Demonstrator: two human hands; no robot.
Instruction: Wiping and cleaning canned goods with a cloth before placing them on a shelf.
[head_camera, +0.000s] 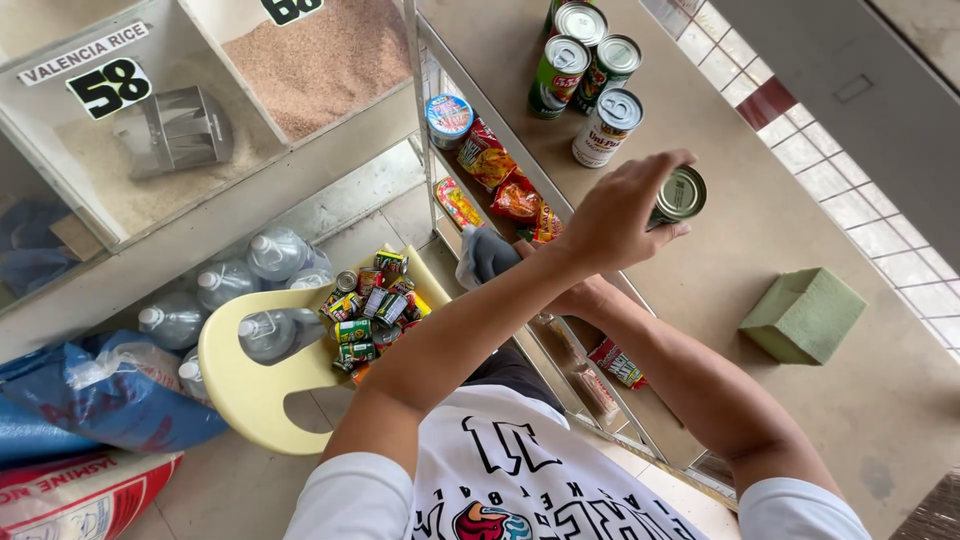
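Note:
My left hand (615, 215) reaches across the tan counter (800, 200) and grips a small tin can (682, 193) by its side, with the metal lid facing up. The can is near a white tall can (606, 127) and two green tall cans (558, 75). My right hand (575, 298) crosses under my left forearm and is mostly hidden. A bunched grey cloth (487, 255) sticks out past that forearm, and this hand appears closed on it, above the shelf edge.
A green open box (805, 315) sits on the counter at right. Snack packets (500, 180) and a blue-lidded tub (448, 118) lie on the lower shelf. A yellow plastic chair (250, 385) holds several small cans (370, 310). Water bottles (225, 300), rice bins (150, 130) and sacks (90, 400) stand at left.

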